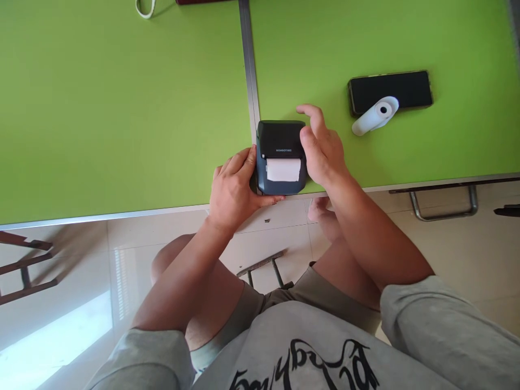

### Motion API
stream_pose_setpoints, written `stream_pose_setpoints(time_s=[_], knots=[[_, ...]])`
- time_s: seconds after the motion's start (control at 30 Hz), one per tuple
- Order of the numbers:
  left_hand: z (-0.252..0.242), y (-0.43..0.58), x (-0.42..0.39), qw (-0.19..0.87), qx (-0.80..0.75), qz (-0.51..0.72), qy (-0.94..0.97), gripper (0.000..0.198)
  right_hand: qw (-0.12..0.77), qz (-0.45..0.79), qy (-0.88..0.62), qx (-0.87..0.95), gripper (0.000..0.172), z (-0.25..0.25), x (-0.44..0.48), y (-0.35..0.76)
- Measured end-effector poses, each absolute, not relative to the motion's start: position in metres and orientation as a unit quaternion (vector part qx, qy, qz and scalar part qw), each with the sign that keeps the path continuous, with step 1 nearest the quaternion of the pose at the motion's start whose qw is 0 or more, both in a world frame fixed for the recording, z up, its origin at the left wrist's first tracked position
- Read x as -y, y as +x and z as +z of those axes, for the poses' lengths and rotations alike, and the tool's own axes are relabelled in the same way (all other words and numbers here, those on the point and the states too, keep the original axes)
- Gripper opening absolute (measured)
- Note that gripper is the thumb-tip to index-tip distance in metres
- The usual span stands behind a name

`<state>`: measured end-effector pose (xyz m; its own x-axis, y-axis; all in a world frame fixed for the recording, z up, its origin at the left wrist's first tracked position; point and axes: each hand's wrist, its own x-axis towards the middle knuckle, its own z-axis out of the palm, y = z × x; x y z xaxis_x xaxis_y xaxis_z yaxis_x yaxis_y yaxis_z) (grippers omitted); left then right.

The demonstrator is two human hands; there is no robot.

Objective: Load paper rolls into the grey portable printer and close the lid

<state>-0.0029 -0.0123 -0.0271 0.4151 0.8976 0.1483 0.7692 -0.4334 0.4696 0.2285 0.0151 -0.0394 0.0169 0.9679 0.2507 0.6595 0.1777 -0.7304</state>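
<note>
Our left fingers (247,161) grip a boxy dark-blue plastic printer (284,187) holding white paper (283,170); right fingers (317,116), half-open, flank its right.

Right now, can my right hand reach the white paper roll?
Likely yes: only green tabletop shows between your right hand, at the label printer, and the white paper roll.

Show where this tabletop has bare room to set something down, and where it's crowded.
Bare: the wide patch of tabletop bounded by the metal strip, white loop and front edge; also the stretch beyond the black slab. Crowded: the printer between left hand and right hand; the white roll overlapping the slab.
</note>
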Motion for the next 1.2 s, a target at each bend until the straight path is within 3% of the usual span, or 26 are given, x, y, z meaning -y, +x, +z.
stream_pose_setpoints(time_s=[0.2,0.33,0.47,0.57,0.7,0.83,1.03,1.2], knots=[[-0.024,-0.001,0.016,0.147,-0.515,0.162,0.829,0.116,0.343,0.258,-0.58,0.693,0.071,-0.026,-0.018,0.238],[-0.023,0.0,0.017,0.137,-0.519,0.147,0.831,0.117,0.283,0.326,-0.53,0.73,0.081,-0.015,-0.022,0.254],[-0.024,0.001,0.018,0.125,-0.517,0.14,0.835,0.118,0.282,0.336,-0.529,0.727,0.076,0.002,-0.022,0.254],[-0.025,0.002,0.019,0.116,-0.511,0.134,0.841,0.121,0.311,0.296,-0.561,0.708,0.059,0.019,-0.017,0.244],[-0.025,0.003,0.02,0.108,-0.51,0.124,0.844,0.125,0.427,0.237,-0.563,0.667,0.03,0.032,-0.014,0.229],[-0.023,0.003,0.021,0.11,-0.51,0.122,0.844,0.125,0.473,0.199,-0.553,0.657,0.014,0.03,-0.018,0.223],[-0.022,0.003,0.022,0.109,-0.503,0.128,0.848,0.121,0.255,0.137,-0.597,0.748,0.004,0.027,-0.027,0.222],[-0.02,0.004,0.023,0.11,-0.502,0.114,0.85,0.12,0.103,0.202,-0.618,0.753,0.042,0.042,-0.03,0.215]])
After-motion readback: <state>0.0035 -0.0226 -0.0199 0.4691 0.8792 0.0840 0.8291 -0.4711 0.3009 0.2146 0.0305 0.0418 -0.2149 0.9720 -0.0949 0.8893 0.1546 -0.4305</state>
